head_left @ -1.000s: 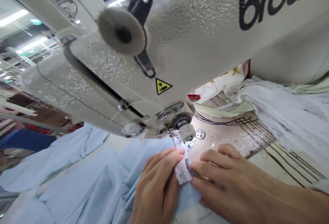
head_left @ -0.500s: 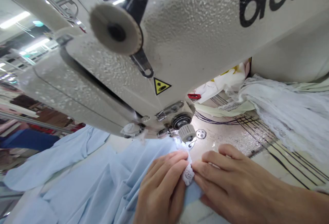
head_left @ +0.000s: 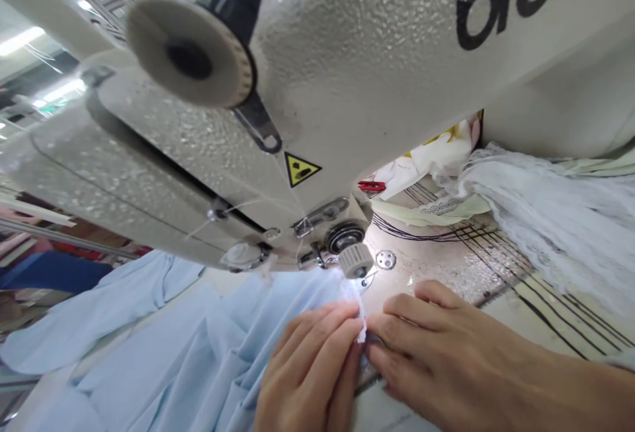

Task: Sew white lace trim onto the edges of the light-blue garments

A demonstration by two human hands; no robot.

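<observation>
Light blue fabric (head_left: 198,352) runs under the head of a sewing machine (head_left: 317,101), with a strip of white lace trim (head_left: 361,326) along its right edge. My left hand (head_left: 312,366) lies over the fabric, fingers pressed together and their tips holding down the lace just in front of the needle area. Closed at the fingertips, my right hand (head_left: 426,346) pinches the fabric edge beside the short lace end. The presser foot and needle are mostly hidden behind the machine's white knob (head_left: 356,260).
White lace fabric (head_left: 560,214) is heaped on the right of the machine bed, near dark lines (head_left: 540,286) on the surface. A small red tool (head_left: 372,186) lies behind the needle area. Another light blue piece (head_left: 114,300) spreads at left.
The lace has moved forward toward the needle, and less of it shows between my hands. The take-up lever and thread now show in the machine's slot. The view has shifted slightly.
</observation>
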